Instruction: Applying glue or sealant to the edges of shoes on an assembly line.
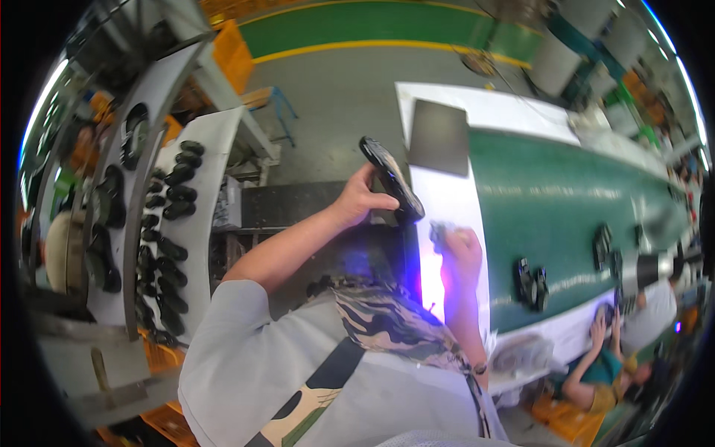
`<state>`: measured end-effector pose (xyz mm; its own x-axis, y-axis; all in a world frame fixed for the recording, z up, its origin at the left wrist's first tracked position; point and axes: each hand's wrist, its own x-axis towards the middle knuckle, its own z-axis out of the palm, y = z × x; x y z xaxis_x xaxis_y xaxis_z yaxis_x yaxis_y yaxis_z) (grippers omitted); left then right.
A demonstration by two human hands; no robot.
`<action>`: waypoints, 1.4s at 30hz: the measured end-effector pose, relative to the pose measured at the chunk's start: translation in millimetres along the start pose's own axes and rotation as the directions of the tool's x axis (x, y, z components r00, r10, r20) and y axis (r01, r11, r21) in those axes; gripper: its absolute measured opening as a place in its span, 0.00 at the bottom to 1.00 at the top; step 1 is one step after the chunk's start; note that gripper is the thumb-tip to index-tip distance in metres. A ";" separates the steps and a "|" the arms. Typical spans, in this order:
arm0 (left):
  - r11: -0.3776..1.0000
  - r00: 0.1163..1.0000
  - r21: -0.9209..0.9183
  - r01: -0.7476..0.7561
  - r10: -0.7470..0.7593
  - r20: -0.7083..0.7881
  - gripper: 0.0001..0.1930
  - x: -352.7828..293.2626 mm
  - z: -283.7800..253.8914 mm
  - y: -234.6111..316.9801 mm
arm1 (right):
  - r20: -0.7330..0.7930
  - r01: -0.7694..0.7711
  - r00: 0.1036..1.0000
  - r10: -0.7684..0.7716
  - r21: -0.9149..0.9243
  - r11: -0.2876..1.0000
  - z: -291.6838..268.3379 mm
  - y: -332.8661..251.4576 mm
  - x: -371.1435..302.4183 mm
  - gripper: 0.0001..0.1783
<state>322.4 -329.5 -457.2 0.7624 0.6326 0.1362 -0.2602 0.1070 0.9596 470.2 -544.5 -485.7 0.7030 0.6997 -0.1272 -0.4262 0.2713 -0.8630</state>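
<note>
My left hand [359, 200] is closed round a black shoe [393, 179], held up and tilted in front of me, its lighter inner side partly showing. Over the white table edge [418, 186] my right hand [463, 257] is closed, slightly blurred, with a small crumpled greyish cloth [441, 231] at its fingertips. That hand is apart from the shoe, a short way to its right. Bright violet-white light glares on the white surface below and left of my right wrist.
To the right runs a green conveyor belt [536, 194] bearing black shoes [532, 284]. A dark square plate [439, 138] lies beyond. On my left, a white rack shelf [216, 164] holds rows of black shoes [179, 194]. A co-worker's hands [602, 328] hold a shoe at lower right.
</note>
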 end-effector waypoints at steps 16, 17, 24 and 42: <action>0.392 0.642 0.909 0.144 0.662 -0.387 0.41 36.7 -281.8 395.3 | 0.066 -0.329 0.944 0.322 0.139 0.934 -66.4 86.3 6.9 0.05; 0.272 0.591 0.928 0.255 0.716 -0.372 0.41 33.3 -303.4 411.2 | 0.075 -0.358 0.934 0.350 0.138 0.924 -68.3 86.7 6.8 0.05; -0.166 0.618 0.617 0.770 0.439 -0.653 0.29 9.1 -391.2 413.9 | -0.039 -0.277 0.957 0.286 0.149 0.949 -59.2 81.3 -11.3 0.05; -0.528 0.584 0.550 0.647 -0.120 -0.803 0.55 -101.7 -379.8 439.9 | 0.056 -0.396 0.917 0.395 -0.004 0.918 -66.9 84.2 -38.9 0.05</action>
<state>-94.6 -55.5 -142.5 0.0013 0.9724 -0.2334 0.9567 -0.0691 -0.2828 445.0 -593.1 -586.2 0.4442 0.7859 -0.4302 -0.6672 -0.0303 -0.7443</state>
